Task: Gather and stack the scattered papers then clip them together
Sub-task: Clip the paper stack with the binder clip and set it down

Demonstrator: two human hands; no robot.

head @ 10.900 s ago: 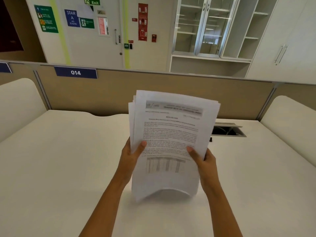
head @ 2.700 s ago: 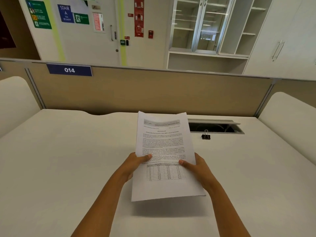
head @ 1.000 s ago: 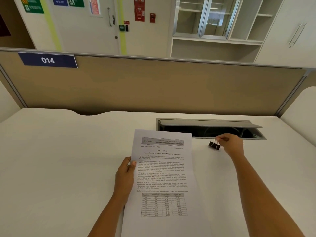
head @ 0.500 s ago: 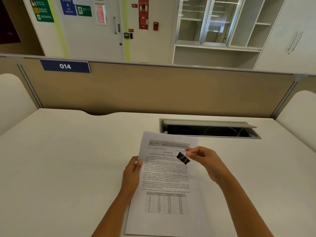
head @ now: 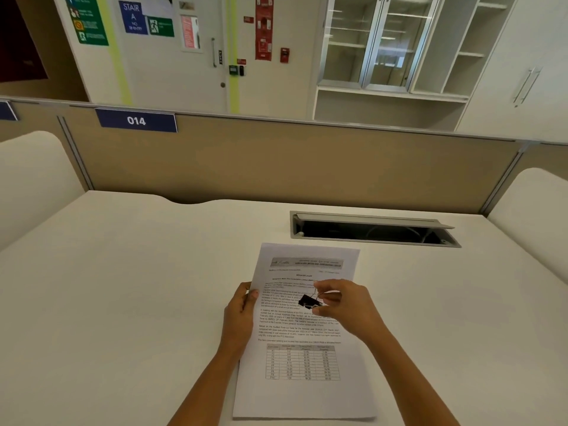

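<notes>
The stack of printed papers [head: 304, 342] lies squared up on the white desk [head: 123, 287], its top sheet showing text and a table. My left hand [head: 241, 315] grips the stack's left edge, thumb on top. My right hand [head: 344, 305] hovers over the middle of the page and pinches a small black binder clip [head: 308, 301] by its wire handles. The clip hangs above the text, apart from any paper edge.
An open cable tray [head: 372, 230] is cut into the desk behind the papers. A beige partition [head: 276, 167] with a "014" label runs along the back edge. Rounded white dividers [head: 534, 216] rise at both sides.
My right hand picked the binder clip off the desk near the cable tray and carried it left and toward me over the page. My left hand kept hold of the stack.
</notes>
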